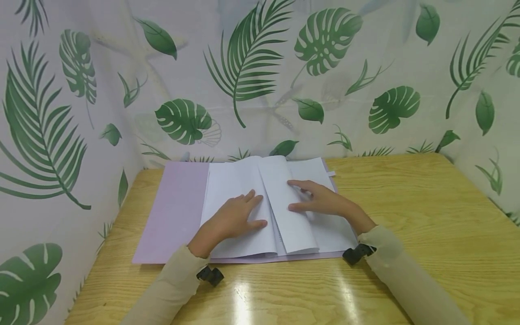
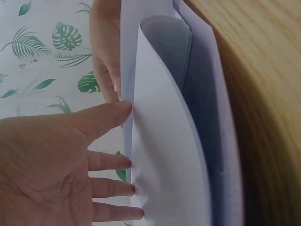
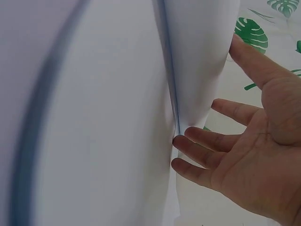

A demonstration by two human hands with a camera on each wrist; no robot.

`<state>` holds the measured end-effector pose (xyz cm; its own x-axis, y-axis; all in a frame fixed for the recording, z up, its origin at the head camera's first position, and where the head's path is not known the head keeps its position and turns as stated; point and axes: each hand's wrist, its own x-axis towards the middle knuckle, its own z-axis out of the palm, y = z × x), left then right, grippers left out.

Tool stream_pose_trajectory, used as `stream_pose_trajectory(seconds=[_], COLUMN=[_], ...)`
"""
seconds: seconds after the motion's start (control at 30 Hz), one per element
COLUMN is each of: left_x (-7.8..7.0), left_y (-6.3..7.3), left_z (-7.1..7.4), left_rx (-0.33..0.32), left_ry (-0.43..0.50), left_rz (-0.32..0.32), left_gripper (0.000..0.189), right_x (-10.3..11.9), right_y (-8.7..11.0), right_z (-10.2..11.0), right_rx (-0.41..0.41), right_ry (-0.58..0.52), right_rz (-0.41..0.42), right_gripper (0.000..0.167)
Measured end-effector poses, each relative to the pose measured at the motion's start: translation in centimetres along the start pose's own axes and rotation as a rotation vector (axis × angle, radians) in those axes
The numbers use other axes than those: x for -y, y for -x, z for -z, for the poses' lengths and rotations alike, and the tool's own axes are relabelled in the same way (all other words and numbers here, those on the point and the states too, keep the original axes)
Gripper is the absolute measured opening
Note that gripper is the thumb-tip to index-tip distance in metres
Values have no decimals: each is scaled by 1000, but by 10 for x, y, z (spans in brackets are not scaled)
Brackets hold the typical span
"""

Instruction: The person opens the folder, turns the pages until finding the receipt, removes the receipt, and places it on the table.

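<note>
A lilac folder (image 1: 174,207) lies opened on the table, filled with white sheets (image 1: 239,180). Near the middle, one sheet (image 1: 284,207) stands raised and curled over toward the right. My left hand (image 1: 231,216) rests on the left-hand pages, fingers spread and nearly straight; in the left wrist view its fingertips (image 2: 129,189) touch the bulging paper. On the right, my right hand (image 1: 321,198) touches the curled sheet with its thumb and forefinger spread apart. In the right wrist view the other fingers (image 3: 200,150) extend by the sheet's edge.
The wood-grain table (image 1: 426,216) extends to both sides and in front of the folder. A leaf-patterned cloth (image 1: 260,67) hangs behind and at the sides. A small tab (image 1: 331,174) sticks out from the folder's right edge. Each wrist wears a black camera.
</note>
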<state>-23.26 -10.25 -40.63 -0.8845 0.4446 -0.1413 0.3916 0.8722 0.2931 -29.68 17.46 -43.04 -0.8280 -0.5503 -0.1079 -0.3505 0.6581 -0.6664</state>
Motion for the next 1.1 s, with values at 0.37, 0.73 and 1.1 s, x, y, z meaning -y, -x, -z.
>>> stream_pose_trajectory(seconds=[0.37, 0.73, 1.1], left_x=[-2, -5, -9], left_y=[2, 1, 1], left_z=[4, 8, 7], left_rx=[-79, -292, -193], left_ry=[-20, 18, 70], left_rz=[-45, -113, -151], left_gripper=[65, 53, 52], right_x=[6, 13, 22], right_y=[-1, 1, 2], right_z=[-2, -3, -5], right_rx=[7, 8, -4], right_ry=[42, 25, -30], right_rz=[40, 29, 97], right_gripper=[65, 65, 65])
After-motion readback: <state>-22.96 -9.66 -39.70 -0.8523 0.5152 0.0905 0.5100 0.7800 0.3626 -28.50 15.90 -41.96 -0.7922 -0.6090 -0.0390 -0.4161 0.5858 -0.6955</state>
